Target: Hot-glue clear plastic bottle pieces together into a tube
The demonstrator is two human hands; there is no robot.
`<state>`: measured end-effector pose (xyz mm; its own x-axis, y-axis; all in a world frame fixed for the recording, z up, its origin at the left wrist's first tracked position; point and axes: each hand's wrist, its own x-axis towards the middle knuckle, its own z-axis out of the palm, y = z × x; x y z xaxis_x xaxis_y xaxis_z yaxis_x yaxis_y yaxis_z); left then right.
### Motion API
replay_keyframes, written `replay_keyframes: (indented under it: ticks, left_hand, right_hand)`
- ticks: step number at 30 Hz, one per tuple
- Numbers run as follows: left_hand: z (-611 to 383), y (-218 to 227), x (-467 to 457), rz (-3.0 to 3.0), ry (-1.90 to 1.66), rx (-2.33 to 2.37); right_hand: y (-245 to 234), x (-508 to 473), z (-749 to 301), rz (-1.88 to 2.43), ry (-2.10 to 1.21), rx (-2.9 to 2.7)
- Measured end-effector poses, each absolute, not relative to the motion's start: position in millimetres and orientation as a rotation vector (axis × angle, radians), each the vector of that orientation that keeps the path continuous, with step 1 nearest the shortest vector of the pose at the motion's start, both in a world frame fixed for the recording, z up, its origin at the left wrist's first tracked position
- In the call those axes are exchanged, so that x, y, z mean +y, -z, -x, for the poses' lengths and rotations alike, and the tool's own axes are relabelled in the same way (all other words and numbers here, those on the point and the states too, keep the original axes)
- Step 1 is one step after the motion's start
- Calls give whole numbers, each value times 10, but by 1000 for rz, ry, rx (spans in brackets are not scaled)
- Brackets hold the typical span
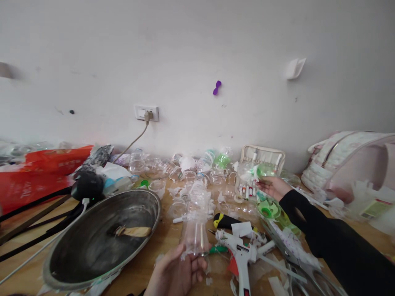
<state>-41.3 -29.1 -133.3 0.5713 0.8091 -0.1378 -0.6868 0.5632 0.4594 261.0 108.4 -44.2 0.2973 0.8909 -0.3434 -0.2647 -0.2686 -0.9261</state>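
Note:
My left hand [177, 271] is at the bottom centre, its fingers curled round the lower end of a clear plastic bottle piece [196, 234]. That piece points away from me over the table. Farther right, my right hand [273, 187] reaches out in a black sleeve, with its fingertips closed on a clear and green plastic piece [262, 169], slightly blurred. Behind this lies an open cream pen case [279, 149] with markers. A white hot glue gun [242, 255], a black and yellow utility knife [226, 222] and large scissors [290, 259] lie between my arms.
On the left stands a wide metal basin [74, 263] holding a brush [135, 231]. Red plastic bags [52, 164] and a black device [88, 185] with a white cable are beyond it. Cut bottles crowd the wall side. A pale backpack [336, 160] rests at right.

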Motion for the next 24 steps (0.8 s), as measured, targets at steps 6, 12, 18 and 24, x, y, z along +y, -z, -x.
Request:
replay_keyframes:
  ticks: [6,12,18,24]
  left_hand:
    - [415,1354,-289,-378,-896,360]
    - [408,1338,-275,-374,-903,360]
    - [399,1346,-279,-380,-916,362]
    - [389,1299,-330,-406,-1071,423]
  right_hand:
    - [382,1065,-2637,1316,-1253,-532]
    - [365,1073,-2681,1263,-1258,-601]
    - [417,1115,-2662,1434,-1204,-721]
    - [524,1162,-2544,1587,-1041,-966]
